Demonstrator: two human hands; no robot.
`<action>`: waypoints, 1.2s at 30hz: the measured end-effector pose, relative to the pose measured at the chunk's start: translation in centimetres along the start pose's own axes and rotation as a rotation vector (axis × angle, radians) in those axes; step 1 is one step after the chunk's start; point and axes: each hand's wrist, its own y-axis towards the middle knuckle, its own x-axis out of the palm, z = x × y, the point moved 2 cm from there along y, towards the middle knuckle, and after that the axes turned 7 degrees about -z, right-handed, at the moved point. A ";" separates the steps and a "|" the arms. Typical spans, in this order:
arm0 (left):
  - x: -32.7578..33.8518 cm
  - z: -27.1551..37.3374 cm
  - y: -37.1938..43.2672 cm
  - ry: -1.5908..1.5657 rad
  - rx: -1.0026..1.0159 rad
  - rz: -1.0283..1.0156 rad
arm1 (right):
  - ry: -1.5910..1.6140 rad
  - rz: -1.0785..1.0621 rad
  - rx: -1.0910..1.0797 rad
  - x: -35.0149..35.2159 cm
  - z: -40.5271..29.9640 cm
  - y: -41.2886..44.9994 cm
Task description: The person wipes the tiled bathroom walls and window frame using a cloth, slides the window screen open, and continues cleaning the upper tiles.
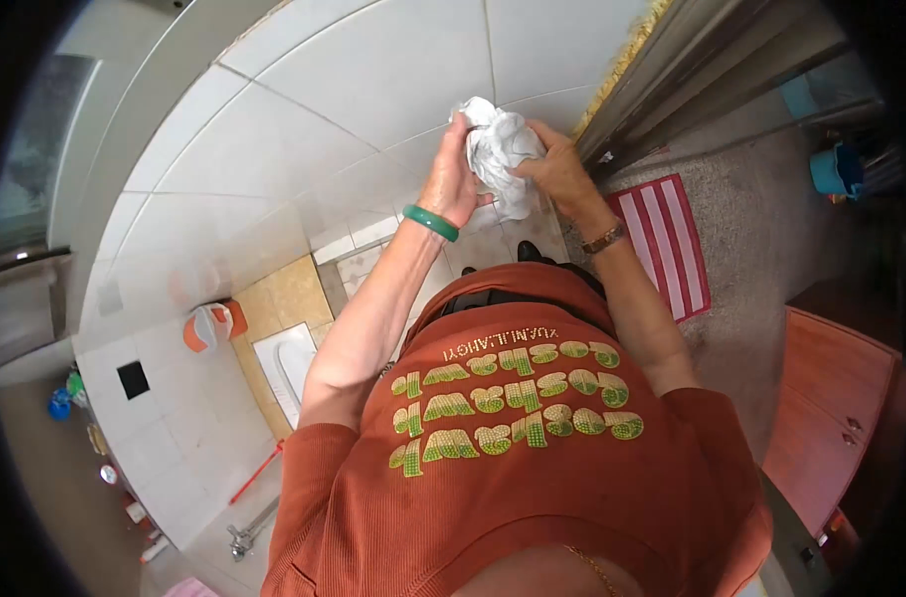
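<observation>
A crumpled white cloth (502, 145) is bunched up between my two hands, in front of the white tiled wall. My left hand (453, 175) cups it from the left, partly hidden behind its folds; a green bangle circles that wrist. From the other side my right hand (561, 168) grips the cloth with thumb and fingers, and a wristwatch (604, 237) sits on that arm. A loose end of the cloth hangs below the hands, above the tiled floor (460, 250).
At the lower left, a squat toilet (281, 369) is set in the floor, with an orange-and-white container (213, 328) beside it. A dark curtain (692, 71) hangs at right. Beyond lie a striped red-and-white mat (663, 246), a blue bucket (836, 170) and a reddish cabinet (830, 403).
</observation>
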 end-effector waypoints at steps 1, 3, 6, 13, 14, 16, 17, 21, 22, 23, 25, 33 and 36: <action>-1.8 -0.5 0.5 0.048 -0.049 0.001 | 0.313 -0.057 0.118 -0.5 -0.4 -0.1; -3.7 -1.2 0.8 0.056 0.015 0.288 | 0.356 -0.097 0.122 -1.6 -1.8 -0.4; -3.0 -0.1 0.2 0.194 0.221 0.276 | 0.545 -0.274 0.159 -1.9 -1.5 -0.3; -0.7 -1.0 -0.1 0.948 0.507 0.094 | 0.802 -0.213 0.283 0.2 -0.4 1.2; -1.2 -1.4 0.2 0.821 0.486 0.119 | 0.791 -0.173 0.286 0.5 -0.2 1.3; -1.8 -1.4 0.4 0.697 0.462 0.148 | 0.762 -0.185 0.295 0.0 -0.3 1.2; -2.1 -1.1 0.4 0.653 0.429 0.186 | 0.728 -0.198 0.306 -0.3 -0.4 1.1; -3.6 -0.4 1.1 0.263 0.408 0.262 | 0.177 -0.079 0.425 -2.4 -2.6 0.8; -3.6 -0.1 0.8 0.209 0.347 0.255 | 0.178 -0.077 0.420 -2.7 -2.5 0.6; -3.4 0.1 0.6 0.213 0.350 0.253 | 0.193 -0.088 0.289 -2.8 -2.5 0.2; -2.9 0.3 0.4 0.053 0.328 0.174 | 0.211 -0.097 0.154 -1.9 -2.6 -0.5; -2.4 -0.2 0.6 0.010 0.054 0.050 | -0.304 0.001 -0.340 2.0 -3.8 0.7; -0.8 0.9 -0.3 -0.009 0.040 -0.129 | -0.083 0.151 -0.337 1.2 -3.9 1.5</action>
